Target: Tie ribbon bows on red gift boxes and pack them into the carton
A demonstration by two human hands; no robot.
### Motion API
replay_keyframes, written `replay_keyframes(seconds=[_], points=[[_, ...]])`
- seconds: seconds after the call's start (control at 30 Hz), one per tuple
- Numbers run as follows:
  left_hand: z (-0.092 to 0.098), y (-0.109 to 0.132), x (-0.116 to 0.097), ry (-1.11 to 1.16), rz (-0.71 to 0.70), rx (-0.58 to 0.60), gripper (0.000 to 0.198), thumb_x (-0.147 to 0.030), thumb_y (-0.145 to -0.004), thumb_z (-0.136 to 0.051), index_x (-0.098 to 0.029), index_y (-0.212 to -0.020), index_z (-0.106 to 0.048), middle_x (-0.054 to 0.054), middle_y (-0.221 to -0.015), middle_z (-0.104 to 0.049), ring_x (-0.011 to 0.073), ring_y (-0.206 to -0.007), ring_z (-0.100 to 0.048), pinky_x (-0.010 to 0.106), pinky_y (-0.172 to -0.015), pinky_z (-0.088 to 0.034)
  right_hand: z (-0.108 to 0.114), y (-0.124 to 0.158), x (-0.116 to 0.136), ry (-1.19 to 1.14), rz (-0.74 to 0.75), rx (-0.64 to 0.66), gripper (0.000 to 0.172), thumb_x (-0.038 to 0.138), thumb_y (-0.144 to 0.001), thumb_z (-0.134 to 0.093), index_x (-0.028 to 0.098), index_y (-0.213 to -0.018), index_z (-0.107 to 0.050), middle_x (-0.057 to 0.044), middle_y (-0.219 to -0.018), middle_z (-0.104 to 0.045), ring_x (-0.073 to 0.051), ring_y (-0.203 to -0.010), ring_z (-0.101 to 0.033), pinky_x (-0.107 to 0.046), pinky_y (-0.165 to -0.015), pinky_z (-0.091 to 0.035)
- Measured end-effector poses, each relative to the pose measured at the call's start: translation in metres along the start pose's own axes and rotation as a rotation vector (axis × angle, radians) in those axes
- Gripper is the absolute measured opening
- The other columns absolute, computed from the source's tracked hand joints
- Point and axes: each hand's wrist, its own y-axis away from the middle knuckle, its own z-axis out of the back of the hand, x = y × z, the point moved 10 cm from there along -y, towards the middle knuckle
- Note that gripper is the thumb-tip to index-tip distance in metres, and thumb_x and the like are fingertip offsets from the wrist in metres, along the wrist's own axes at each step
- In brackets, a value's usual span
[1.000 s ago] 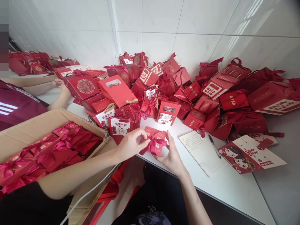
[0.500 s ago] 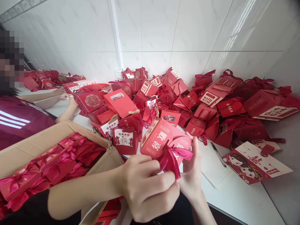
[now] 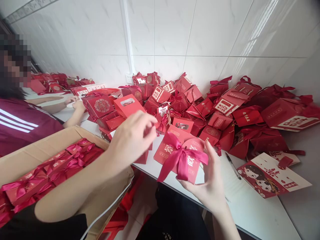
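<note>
My right hand (image 3: 211, 180) grips a small red gift box (image 3: 163, 149), thumb on the near edge and fingers along the right side. The box is tilted above the table's front edge. A pink-red satin ribbon bow (image 3: 183, 156) is tied on its front, with loops spread and one tail hanging to the left. Up and to the left of this box, my left hand (image 3: 131, 135) is raised with loosely bent fingers, thumb apart from them, holding nothing. It covers part of the red boxes behind it.
A cardboard carton (image 3: 75, 131) of bow-tied red boxes stands at left. Red gift boxes (image 3: 180, 100) pile along the tiled wall. A black pen (image 3: 233, 165) and a printed red-and-white card (image 3: 265, 183) lie at right. Another person's arms (image 3: 76, 111) rest on the table at far left.
My left hand has let go of the ribbon and moved up and left. The bow now shows whole on the box, which my right hand still holds and has turned slightly.
</note>
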Motion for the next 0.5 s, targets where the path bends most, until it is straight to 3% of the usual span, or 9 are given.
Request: replay_keyframes(seconds=[0.07,0.13,0.2,0.3,0.4,0.5], points=[[-0.022,-0.006,0.028,0.266,0.157,0.228,0.035,-0.038,-0.086,-0.049,-0.020,-0.116,-0.050,0.009,-0.113,-0.059,0.0199,-0.104,-0.058,0.030,-0.079,-0.052,-0.003,-0.010,-0.005,-0.091,-0.068,0.066,0.089,0.038,-0.067,-0.074,0.028,-0.140,-0.025,-0.011,-0.143,-0.034,-0.030,-0.129,-0.037,-0.048,-0.100,-0.041],[-0.048,0.002,0.030,0.544,0.185,0.503,0.059,-0.046,-0.083,-0.053,-0.024,-0.134,-0.033,0.010,-0.135,-0.045,0.0242,-0.125,-0.044,0.036,-0.092,-0.047,-0.010,-0.023,-0.011,-0.231,-0.150,0.146,0.085,0.039,-0.067,-0.074,0.029,-0.137,-0.029,-0.010,-0.142,-0.035,-0.028,-0.126,-0.041,-0.044,-0.096,-0.045],[-0.065,0.013,0.028,0.671,0.210,0.681,0.082,-0.045,-0.075,-0.065,-0.028,-0.141,-0.020,0.009,-0.145,-0.034,0.0266,-0.134,-0.032,0.041,-0.102,-0.039,-0.025,-0.037,-0.016,-0.389,-0.237,0.257,0.084,0.042,-0.066,-0.075,0.028,-0.135,-0.031,-0.011,-0.140,-0.039,-0.027,-0.122,-0.046,-0.042,-0.092,-0.048],[-0.076,0.019,0.035,0.776,0.336,0.699,0.090,-0.039,-0.068,-0.073,-0.028,-0.141,-0.021,0.009,-0.141,-0.040,0.0289,-0.129,-0.039,0.044,-0.103,-0.038,-0.044,-0.056,-0.021,-0.543,-0.350,0.378,0.081,0.050,-0.066,-0.072,0.027,-0.133,-0.035,-0.011,-0.132,-0.049,-0.027,-0.118,-0.050,-0.042,-0.091,-0.047],[-0.077,0.017,0.051,0.959,0.530,0.600,0.074,-0.041,-0.070,-0.069,-0.025,-0.134,-0.036,0.010,-0.128,-0.053,0.0296,-0.117,-0.052,0.044,-0.093,-0.047,-0.059,-0.069,-0.029,-0.631,-0.389,0.438,0.082,0.065,-0.072,-0.057,0.026,-0.138,-0.030,-0.012,-0.133,-0.048,-0.029,-0.119,-0.049,-0.044,-0.089,-0.046],[-0.066,0.016,0.073,1.048,0.714,0.516,0.059,-0.047,-0.072,-0.064,-0.023,-0.124,-0.048,0.010,-0.115,-0.062,0.0297,-0.108,-0.058,0.043,-0.083,-0.052,-0.073,-0.068,-0.053,-0.666,-0.447,0.428,0.080,0.073,-0.078,-0.035,0.026,-0.141,-0.023,-0.013,-0.142,-0.038,-0.028,-0.121,-0.047,-0.043,-0.086,-0.048]])
